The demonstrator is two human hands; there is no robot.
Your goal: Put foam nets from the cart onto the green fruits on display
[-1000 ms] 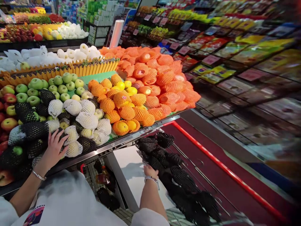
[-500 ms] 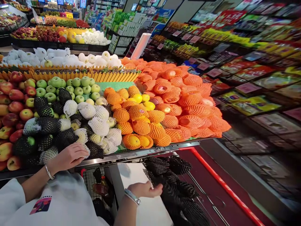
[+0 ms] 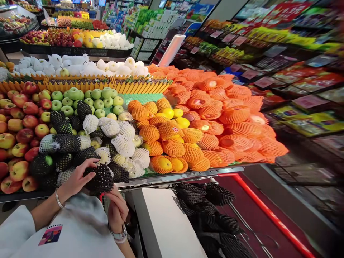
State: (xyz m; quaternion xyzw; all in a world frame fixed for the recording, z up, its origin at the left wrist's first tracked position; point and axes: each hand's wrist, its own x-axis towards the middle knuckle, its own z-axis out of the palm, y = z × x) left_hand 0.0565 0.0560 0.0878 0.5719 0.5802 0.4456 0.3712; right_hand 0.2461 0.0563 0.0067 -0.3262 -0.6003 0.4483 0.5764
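Between my two hands, in front of the display edge, is a black foam fruit net (image 3: 100,179); what is inside it is hidden. My left hand (image 3: 79,176) grips its left side, with thumb and fingers against the mesh. At its lower right edge, my right hand (image 3: 117,206) pinches the net with bent fingers. Just behind lie several fruits in black nets (image 3: 67,143) and pale fruits in white foam nets (image 3: 123,144), loosely mixed together.
Red apples (image 3: 25,135), green apples (image 3: 98,104), fruits in orange nets (image 3: 174,147) and in coral nets (image 3: 236,138) fill the display. Below it stand a white box (image 3: 169,222), a pile of black nets (image 3: 215,215) and a cart with a red handle (image 3: 268,211).
My right hand has moved left from above the white box to the black net. My left hand, earlier resting on the fruit at the display edge, now holds that net. The view has shifted slightly.
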